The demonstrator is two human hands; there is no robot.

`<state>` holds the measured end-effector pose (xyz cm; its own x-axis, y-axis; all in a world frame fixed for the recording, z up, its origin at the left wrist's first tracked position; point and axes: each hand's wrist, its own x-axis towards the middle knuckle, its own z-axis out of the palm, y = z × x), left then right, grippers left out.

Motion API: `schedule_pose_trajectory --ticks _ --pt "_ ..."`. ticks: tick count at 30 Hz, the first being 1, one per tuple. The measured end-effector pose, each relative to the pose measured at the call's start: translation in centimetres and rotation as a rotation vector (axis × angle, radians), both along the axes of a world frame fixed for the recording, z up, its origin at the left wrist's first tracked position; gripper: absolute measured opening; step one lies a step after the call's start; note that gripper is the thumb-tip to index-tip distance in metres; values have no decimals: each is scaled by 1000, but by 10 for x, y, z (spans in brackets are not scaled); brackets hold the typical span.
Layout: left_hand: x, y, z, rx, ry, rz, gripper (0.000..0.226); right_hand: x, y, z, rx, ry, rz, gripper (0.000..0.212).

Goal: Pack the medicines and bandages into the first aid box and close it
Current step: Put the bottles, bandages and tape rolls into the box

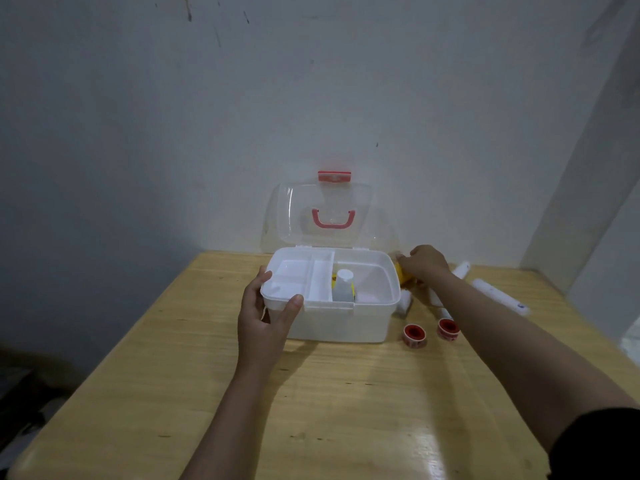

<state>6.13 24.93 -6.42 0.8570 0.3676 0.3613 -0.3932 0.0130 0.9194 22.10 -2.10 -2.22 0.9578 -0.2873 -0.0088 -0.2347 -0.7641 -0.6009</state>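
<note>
The white first aid box (346, 323) stands on the wooden table with its clear lid (325, 216) raised against the wall. A white-capped bottle (343, 285) stands inside, beside the white tray insert (298, 278). My left hand (268, 313) grips the box's front left corner. My right hand (427, 263) reaches past the box's right side and closes on a yellow item (401, 273), mostly hidden. Two red tape rolls (414, 336) lie right of the box. White bandage rolls (502, 296) lie further right.
The wooden table (311, 410) ends at a grey wall just behind the box. A small white packet (404, 306) leans against the box's right wall. Dark clutter lies on the floor at the lower left.
</note>
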Motion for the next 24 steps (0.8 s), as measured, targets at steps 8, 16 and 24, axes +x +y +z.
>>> schedule_pose_trajectory --ticks 8,16,24 --pt "0 1 0 5 -6 -12 54 -19 -3 3 265 -216 -85 51" --pt "-1 1 0 -2 -2 -24 54 -75 -7 51 362 -557 130 77" --pt "-4 1 4 -17 11 -35 53 -125 18 74 443 -507 339 65"
